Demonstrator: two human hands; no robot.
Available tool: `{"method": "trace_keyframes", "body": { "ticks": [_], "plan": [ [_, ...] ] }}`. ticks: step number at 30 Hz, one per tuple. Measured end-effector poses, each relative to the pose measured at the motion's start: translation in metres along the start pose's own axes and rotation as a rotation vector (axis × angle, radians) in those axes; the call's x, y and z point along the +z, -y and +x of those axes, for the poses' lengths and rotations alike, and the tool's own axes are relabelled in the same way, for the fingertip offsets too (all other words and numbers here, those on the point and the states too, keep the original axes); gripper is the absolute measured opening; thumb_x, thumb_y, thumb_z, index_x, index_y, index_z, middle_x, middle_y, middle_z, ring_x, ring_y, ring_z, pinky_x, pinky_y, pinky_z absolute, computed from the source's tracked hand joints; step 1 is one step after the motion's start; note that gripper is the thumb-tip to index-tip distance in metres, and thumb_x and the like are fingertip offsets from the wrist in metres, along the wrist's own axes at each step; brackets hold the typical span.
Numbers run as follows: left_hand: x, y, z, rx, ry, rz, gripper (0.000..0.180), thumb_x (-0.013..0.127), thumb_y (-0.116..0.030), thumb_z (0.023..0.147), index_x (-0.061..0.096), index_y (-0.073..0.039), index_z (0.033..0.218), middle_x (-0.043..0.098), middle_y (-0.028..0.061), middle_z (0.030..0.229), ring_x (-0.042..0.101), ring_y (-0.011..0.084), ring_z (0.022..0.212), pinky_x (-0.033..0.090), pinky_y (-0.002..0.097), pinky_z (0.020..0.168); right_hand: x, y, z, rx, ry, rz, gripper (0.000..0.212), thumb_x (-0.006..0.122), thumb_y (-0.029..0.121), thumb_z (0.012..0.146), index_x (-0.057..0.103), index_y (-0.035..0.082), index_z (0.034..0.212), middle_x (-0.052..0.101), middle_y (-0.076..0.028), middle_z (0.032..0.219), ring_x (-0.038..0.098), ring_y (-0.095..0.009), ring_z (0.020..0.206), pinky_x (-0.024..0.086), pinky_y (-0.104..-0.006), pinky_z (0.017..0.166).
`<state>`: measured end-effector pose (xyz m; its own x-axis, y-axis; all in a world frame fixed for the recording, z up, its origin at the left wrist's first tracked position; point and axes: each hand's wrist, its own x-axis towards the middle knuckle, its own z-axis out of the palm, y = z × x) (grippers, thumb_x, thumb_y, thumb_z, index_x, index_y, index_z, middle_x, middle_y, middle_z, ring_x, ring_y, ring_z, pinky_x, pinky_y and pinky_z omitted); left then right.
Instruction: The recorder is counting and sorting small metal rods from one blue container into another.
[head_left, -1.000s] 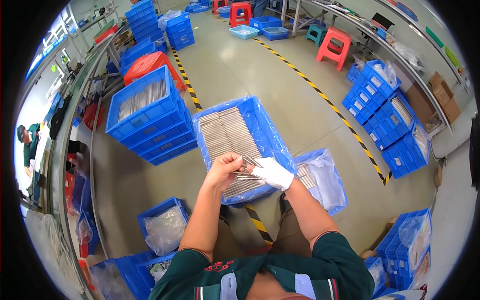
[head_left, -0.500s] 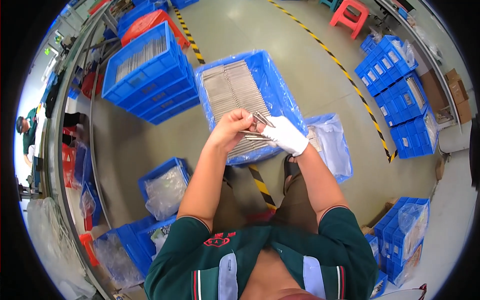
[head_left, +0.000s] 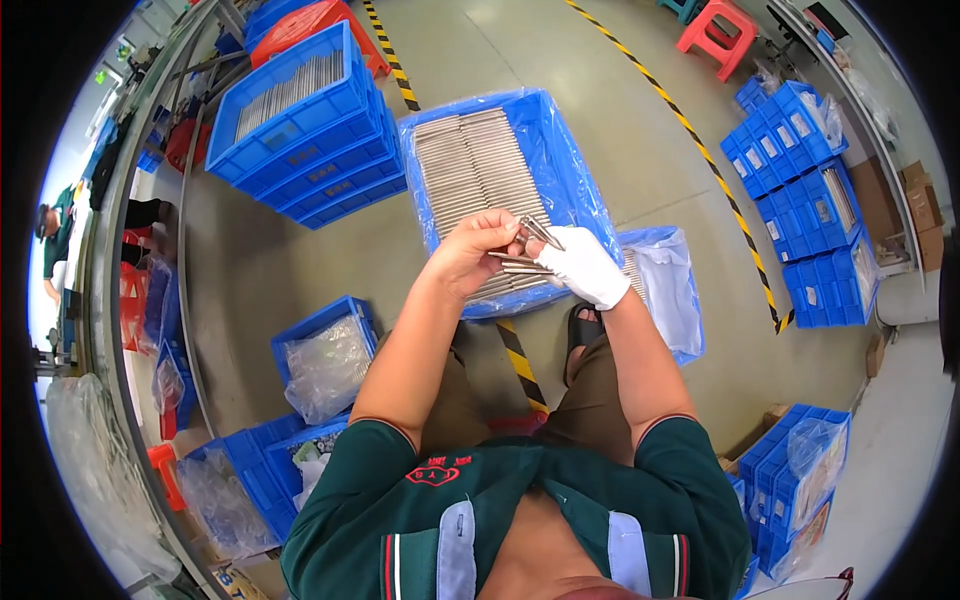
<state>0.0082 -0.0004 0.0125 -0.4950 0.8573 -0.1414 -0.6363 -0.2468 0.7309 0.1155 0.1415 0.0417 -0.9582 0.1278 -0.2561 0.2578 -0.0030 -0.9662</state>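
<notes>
Bunch of metal rods [head_left: 522,264] held in two hands over the near end of the lined crate [head_left: 562,150].
Left hand [head_left: 480,246], bare: thumb and fingers closed on the rods from the left; right hand [head_left: 585,268], white-gloved: clamped on the same bunch from the right, some rods pointing up at a slant, others lying nearly level; exact finger contact partly hidden. Inside the lined crate, packed rods [head_left: 470,165] lie in two side-by-side columns, with clear plastic over the walls. Left of the lined crate: crate stack [head_left: 310,170], its top crate also filled with rods. Just right of it: smaller crate [head_left: 694,318] with white lining [head_left: 665,285]. Nearer the wearer: striped tape [head_left: 520,365] on the floor.
</notes>
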Motion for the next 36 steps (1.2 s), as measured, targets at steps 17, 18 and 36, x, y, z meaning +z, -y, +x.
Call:
{"method": "trace_keyframes", "body": {
  "ticks": [17,18,36],
  "plan": [
    [0.011,-0.001,-0.004,0.162,-0.112,0.272,0.012,0.054,-0.012,0.086,0.057,-0.001,0.087,0.063,0.0052,0.08,0.058,0.0105,0.074,0.045,0.0228,0.069,0.0,-0.006,0.009,-0.032,-0.087,-0.088,0.024,0.056,0.025,0.085,0.058,0.002,0.082,0.048,0.003,0.061,0.039,-0.005,0.053,0.031,-0.0227,0.046],
    [0.011,-0.002,-0.006,0.162,-0.097,0.32,0.011,0.055,-0.009,0.085,0.057,0.0,0.089,0.062,0.0057,0.08,0.058,0.0106,0.075,0.045,0.0229,0.07,-0.001,-0.007,0.009,-0.033,-0.087,-0.087,0.024,0.056,0.025,0.085,0.058,0.002,0.082,0.048,0.003,0.061,0.039,-0.005,0.053,0.031,-0.0227,0.046],
    [0.006,-0.014,-0.009,0.151,-0.139,0.388,0.009,0.066,-0.006,0.076,0.062,0.0,0.08,0.061,0.0034,0.073,0.053,0.0088,0.067,0.043,0.0223,0.064,0.007,-0.005,0.003,0.108,0.061,-0.002,0.028,0.058,0.032,0.083,0.055,0.006,0.075,0.042,0.004,0.056,0.037,-0.006,0.047,0.029,-0.0221,0.041]
  ]
}}
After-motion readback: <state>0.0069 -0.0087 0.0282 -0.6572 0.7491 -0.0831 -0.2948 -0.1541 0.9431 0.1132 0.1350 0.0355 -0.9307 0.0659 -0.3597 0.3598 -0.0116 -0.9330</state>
